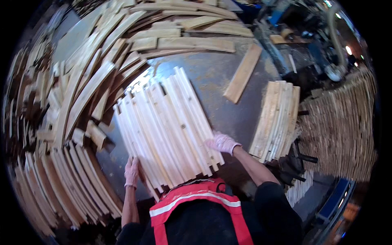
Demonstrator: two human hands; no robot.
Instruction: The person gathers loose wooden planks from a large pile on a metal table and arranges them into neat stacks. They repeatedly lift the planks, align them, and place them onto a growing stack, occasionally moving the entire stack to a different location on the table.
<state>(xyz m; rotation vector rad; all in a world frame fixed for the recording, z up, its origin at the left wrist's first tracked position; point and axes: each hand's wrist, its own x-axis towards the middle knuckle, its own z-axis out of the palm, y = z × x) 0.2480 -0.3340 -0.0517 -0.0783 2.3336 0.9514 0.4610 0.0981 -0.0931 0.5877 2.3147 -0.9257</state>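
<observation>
A row of pale wooden strips (163, 126) lies side by side on the dark metal table in front of me, slightly tilted, with uneven ends. My left hand (131, 171), in a pale pink glove, is closed at the near left edge of the row. On the opposite side my right hand (222, 143), gloved the same way, presses and grips the near right edge. Its fingertips rest on the outermost strip. The undersides of the strips and my thumbs are hidden.
Loose boards (196, 43) are heaped along the far and left sides of the table (204, 73). A single board (243, 73) lies beyond the row. Right of me stand a small strip stack (275, 120) and a tall wood stack (339, 126). Upright boards (69, 183) line the near left. Machinery (310, 45) is at far right.
</observation>
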